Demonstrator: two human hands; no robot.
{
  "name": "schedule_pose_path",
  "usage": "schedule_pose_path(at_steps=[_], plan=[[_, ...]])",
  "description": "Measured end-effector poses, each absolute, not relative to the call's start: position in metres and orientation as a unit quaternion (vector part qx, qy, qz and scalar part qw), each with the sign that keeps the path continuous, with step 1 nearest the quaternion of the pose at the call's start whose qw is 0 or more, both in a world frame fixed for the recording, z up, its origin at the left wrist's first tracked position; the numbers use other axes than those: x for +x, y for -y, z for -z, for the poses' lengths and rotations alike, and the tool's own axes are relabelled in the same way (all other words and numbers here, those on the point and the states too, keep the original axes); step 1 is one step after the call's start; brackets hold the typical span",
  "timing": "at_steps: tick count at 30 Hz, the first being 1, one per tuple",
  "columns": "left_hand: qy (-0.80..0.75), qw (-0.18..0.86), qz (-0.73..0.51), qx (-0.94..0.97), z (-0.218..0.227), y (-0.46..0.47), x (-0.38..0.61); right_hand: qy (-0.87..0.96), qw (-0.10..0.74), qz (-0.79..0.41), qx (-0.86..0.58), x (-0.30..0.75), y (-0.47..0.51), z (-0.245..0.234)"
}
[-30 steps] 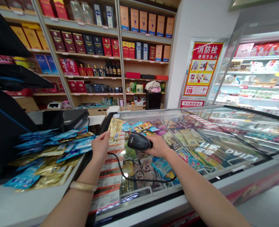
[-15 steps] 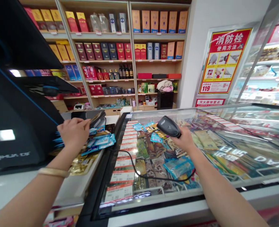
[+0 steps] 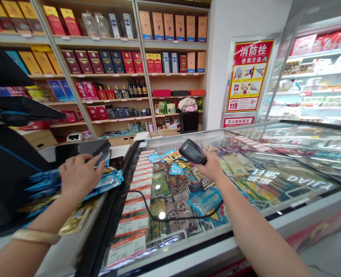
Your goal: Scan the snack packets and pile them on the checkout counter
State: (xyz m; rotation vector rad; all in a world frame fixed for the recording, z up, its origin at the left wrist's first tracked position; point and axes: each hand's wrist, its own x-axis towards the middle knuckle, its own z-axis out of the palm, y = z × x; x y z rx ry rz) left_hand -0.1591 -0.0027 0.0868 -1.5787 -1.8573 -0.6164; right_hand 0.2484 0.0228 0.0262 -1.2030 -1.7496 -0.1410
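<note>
Left hand (image 3: 79, 179): one; fingers (image 3: 97, 169) spread and lying flat on the packets (image 3: 107, 180), clamped on nothing. Palm down, forearm entering from 7 o'clock, one gold bracelet (image 3: 34, 236) at the wrist.

Packets: one loose heap on the worktop (image 3: 61, 256), too overlapped to count; blue foil on top, gold foil beneath toward 6 o'clock. Heap sits at 9 o'clock of the freezer (image 3: 274, 227), touching its dark edge.

Right hand (image 3: 212, 167): one; fingers wrapped tight about the scanner (image 3: 192, 152). Arm reaching in from 5 o'clock, wrist raised over the freezer glass.

Scanner: one, black, handheld, head pointing to 10 o'clock. One black cable (image 3: 159, 215) loops from it across the glass toward 9 o'clock.

Further small packets (image 3: 170, 159), several, blue and yellow, lie on the glass at 9 o'clock of the scanner.

Shelves (image 3: 147, 82) with boxes and bottles at 12 o'clock; one red poster (image 3: 247, 77) at 1 o'clock.
</note>
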Motion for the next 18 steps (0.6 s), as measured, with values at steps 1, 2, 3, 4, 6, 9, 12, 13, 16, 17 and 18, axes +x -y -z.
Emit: schedule_pose_path(at_steps=[1, 2, 3, 4, 6, 9, 12, 13, 16, 17, 18], plan=[[0.696, 0.29, 0.239, -0.611, -0.084, -0.002, -0.144, 0.717, 0.482, 0.053, -0.501, 0.249, -0.023, -0.026], [0.691, 0.264, 0.241, -0.629, -0.081, -0.008, -0.127, 0.716, 0.478, 0.049, -0.506, 0.249, -0.023, -0.026], [0.687, 0.23, 0.242, -0.646, -0.076, -0.014, -0.108, 0.715, 0.476, 0.046, -0.51, 0.25, -0.024, -0.026], [0.686, 0.188, 0.235, -0.662, -0.071, -0.02, -0.089, 0.715, 0.474, 0.042, -0.513, 0.25, -0.025, -0.025], [0.7, 0.1, 0.21, -0.675, -0.059, -0.032, -0.049, 0.715, 0.471, 0.036, -0.515, 0.251, -0.027, -0.023], [0.712, -0.014, 0.16, -0.684, -0.039, -0.046, 0.003, 0.717, 0.467, 0.029, -0.517, 0.251, -0.029, -0.021], [0.728, -0.067, 0.125, -0.671, -0.023, -0.055, 0.035, 0.717, 0.457, 0.034, -0.525, 0.251, -0.029, -0.021], [0.734, -0.066, 0.122, -0.665, -0.019, -0.057, 0.041, 0.717, 0.454, 0.036, -0.528, 0.25, -0.028, -0.021], [0.745, -0.042, 0.125, -0.654, -0.012, -0.059, 0.05, 0.717, 0.451, 0.04, -0.529, 0.249, -0.028, -0.023], [0.747, -0.037, 0.124, -0.652, -0.012, -0.059, 0.051, 0.718, 0.452, 0.039, -0.529, 0.249, -0.028, -0.023], [0.749, -0.037, 0.122, -0.65, -0.012, -0.059, 0.051, 0.718, 0.452, 0.039, -0.528, 0.249, -0.028, -0.023]])
